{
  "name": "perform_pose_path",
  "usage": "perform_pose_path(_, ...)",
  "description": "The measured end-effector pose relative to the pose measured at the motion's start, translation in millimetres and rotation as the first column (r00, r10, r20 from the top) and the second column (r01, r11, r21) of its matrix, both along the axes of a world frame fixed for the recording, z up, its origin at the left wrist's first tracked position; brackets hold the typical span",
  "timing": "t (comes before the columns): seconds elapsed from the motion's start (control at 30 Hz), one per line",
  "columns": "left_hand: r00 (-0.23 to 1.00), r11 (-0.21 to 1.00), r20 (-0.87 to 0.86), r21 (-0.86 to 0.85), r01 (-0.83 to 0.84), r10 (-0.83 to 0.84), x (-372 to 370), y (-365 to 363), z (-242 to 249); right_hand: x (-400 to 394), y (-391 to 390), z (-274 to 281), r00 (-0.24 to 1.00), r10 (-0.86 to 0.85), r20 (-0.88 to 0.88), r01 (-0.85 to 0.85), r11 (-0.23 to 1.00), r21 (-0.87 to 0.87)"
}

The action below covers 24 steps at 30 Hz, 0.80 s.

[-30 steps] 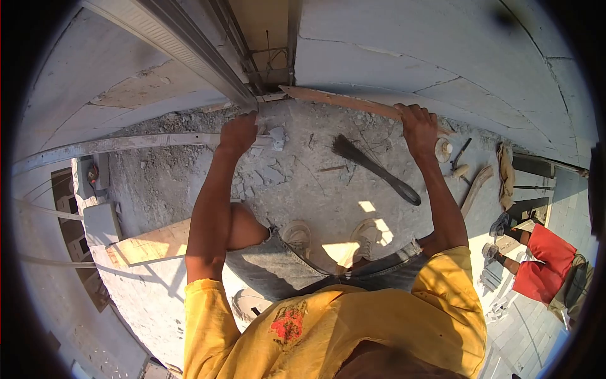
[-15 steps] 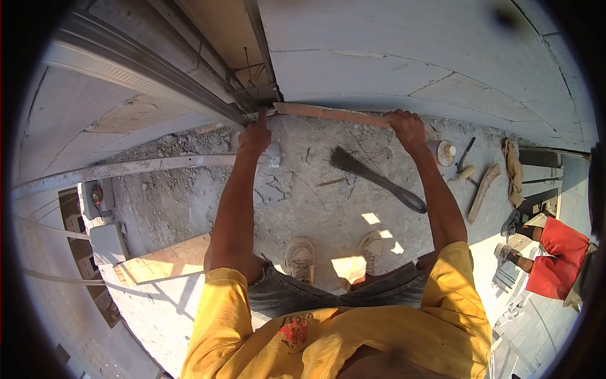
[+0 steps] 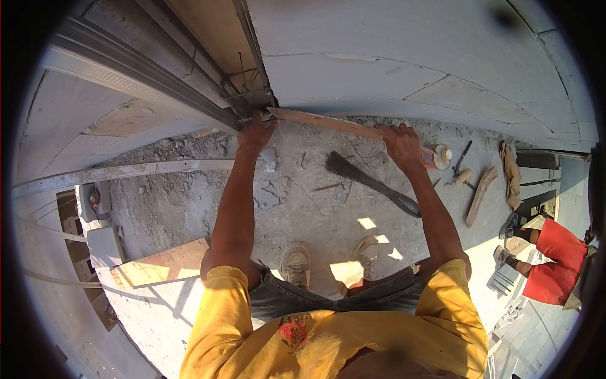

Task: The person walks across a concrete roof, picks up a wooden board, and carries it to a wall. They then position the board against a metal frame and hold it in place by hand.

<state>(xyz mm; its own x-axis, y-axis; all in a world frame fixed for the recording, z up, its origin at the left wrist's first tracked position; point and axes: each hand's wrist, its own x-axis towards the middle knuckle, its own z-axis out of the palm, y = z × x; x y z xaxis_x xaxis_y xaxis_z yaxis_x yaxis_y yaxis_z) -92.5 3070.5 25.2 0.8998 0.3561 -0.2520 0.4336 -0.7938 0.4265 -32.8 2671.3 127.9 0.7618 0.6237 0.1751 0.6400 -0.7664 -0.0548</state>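
A long, narrow wooden board (image 3: 328, 121) slants across the floor at the foot of the block wall, its left end by the corner post. My right hand (image 3: 401, 146) is closed over the board toward its right end. At the corner, beside the board's left end and the base of the metal channels (image 3: 151, 79), my left hand (image 3: 255, 132) has its fingers curled; what they grip is hidden. Between my arms a bundled-twig hand broom (image 3: 372, 183) lies on the dusty floor. A round white-topped container (image 3: 443, 155) stands just beyond my right hand.
A hammer-like tool (image 3: 463, 175), a curved wood piece (image 3: 481, 197) and a cloth (image 3: 510, 174) lie to the right. Another person in red shorts (image 3: 555, 262) is at far right. A metal strip (image 3: 139, 170) and plywood piece (image 3: 164, 262) lie left.
The board's right end has swung away from the wall toward me, with my right hand moving left and nearer. My left hand stays at the corner, its fingers shifted slightly.
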Motion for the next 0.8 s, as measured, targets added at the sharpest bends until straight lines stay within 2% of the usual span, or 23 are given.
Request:
perform_pose_path(0.17, 0.991, 0.992, 0.063, 0.036, -0.119, 0.117, 2, -11, 4, 3, 1, -3, 1.000, -0.021, 0.021, 0.021, 1.000, -0.009)
perform_pose_path(0.33, 0.987, 0.986, 0.042, 0.061, -0.158, 0.156, 3, -19, 15, -18, 5, 0, 0.999, -0.032, 0.027, 0.031, 0.999, 0.035)
perform_pose_path(0.43, 0.989, 0.986, 0.032, 0.079, -0.146, 0.144, 4, -18, 18, -24, 7, 0, 0.997, -0.046, 0.060, 0.045, 0.999, 0.014)
perform_pose_path(0.57, 0.995, 0.995, 0.018, 0.030, -0.097, 0.096, -2, -17, 21, -14, 4, 6, 1.000, 0.010, 0.005, -0.010, 0.999, -0.042)
perform_pose_path(0.63, 0.998, 0.999, 0.030, 0.005, -0.054, 0.054, -3, -10, 16, -7, 2, 15, 0.997, 0.065, -0.039, -0.066, 0.998, -0.022)
perform_pose_path(0.73, 0.998, 0.999, 0.057, -0.041, -0.007, 0.010, -4, 0, -1, -5, 30, 10, 0.990, 0.139, 0.009, -0.139, 0.979, 0.152)
perform_pose_path(0.77, 0.998, 0.999, 0.067, -0.054, 0.007, -0.004, -6, 5, -6, -2, 37, 5, 0.991, 0.134, 0.003, -0.133, 0.978, 0.161)
perform_pose_path(0.8, 1.000, 1.000, 0.014, 0.004, 0.016, -0.017, -5, 5, -1, 6, 45, -1, 0.992, 0.130, 0.002, -0.128, 0.976, 0.174)
